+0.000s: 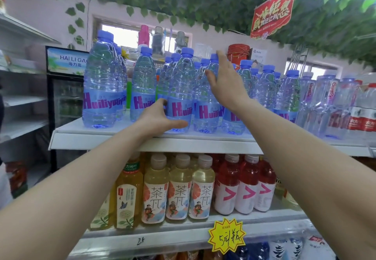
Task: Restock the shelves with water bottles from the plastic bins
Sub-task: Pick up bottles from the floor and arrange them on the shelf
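Observation:
Several clear water bottles with blue caps and purple-lettered labels stand on the top white shelf (142, 139). My left hand (158, 118) wraps the lower part of a front-row bottle (182, 88), thumb under it near the shelf edge. My right hand (223, 80) reaches higher and grips the shoulder of a neighbouring bottle (205, 105), fingers up by its cap. A larger bottle (100, 84) stands at the shelf's left end. No plastic bin is in view.
Below, a second shelf (183, 233) holds tea and red drink bottles (181, 188), with a yellow price tag (226, 237). Other clear bottles (325, 105) fill the right of the top shelf. A drinks fridge (65, 88) stands left; leaves and a red sign (273, 11) hang overhead.

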### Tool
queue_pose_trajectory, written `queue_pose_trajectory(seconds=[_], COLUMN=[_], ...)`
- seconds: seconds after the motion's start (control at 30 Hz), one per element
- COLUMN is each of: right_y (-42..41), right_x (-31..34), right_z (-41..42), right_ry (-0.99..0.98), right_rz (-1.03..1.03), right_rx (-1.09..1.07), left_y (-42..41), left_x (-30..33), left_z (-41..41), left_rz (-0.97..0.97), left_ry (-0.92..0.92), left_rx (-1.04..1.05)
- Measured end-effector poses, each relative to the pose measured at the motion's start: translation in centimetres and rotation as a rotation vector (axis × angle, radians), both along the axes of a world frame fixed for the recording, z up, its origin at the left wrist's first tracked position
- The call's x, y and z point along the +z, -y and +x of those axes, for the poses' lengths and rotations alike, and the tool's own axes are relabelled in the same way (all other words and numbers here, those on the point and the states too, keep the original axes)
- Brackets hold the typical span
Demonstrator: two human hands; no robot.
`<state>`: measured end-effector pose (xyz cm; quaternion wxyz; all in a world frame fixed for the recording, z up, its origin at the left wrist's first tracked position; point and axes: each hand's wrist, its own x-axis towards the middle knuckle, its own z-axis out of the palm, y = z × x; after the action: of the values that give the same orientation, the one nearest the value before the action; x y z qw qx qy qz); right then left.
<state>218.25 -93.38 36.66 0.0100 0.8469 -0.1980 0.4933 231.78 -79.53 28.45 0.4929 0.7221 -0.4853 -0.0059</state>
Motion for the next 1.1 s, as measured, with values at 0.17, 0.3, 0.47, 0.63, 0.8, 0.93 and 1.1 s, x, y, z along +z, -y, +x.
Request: queue_pose_trajectory(seconds=[0.17, 0.3, 0.47, 0.63, 0.8, 0.93, 1.1], right_y=[0.1, 0.0, -0.3, -1.1, -2.1, -3.8, -5.7], right_x=[-0.2, -0.2, -0.5, -1.4, -4.5, -8.5, -14.9], right_z=[0.1, 0.0, -0.7, -2.7, -5.7, -8.4, -11.1], right_ry=[0.005, 0.0, -0.059, -0.111, -0.223, -0.28, -0.365], right_rz=[0.012, 0.023, 0.018, -0.041, -0.166, -0.199, -0.23], right_rx=[0.01, 0.015, -0.017, -0.04, -0.086, -0.056, -0.025], left_y=[-0.1, 0.0, -0.4, -1.3, -3.9, -6.5, -9.9], left_x=[0.0, -0.2, -0.2, -0.8, -2.7, -5.2, -10.5], left_z=[-0.1, -0.2, -0.8, -2.9, -6.3, -9.1, -11.0], left_rz=[0.004, -0.005, 0.003, -0.018, -0.037, 0.008, 0.093], left_ry=[-0.006, -0.009, 0.026, 0.281, 0.482, 0.557, 0.632], left_rx=[-0.004, 0.005, 0.069, 0.258, 0.395, 0.463, 0.546])
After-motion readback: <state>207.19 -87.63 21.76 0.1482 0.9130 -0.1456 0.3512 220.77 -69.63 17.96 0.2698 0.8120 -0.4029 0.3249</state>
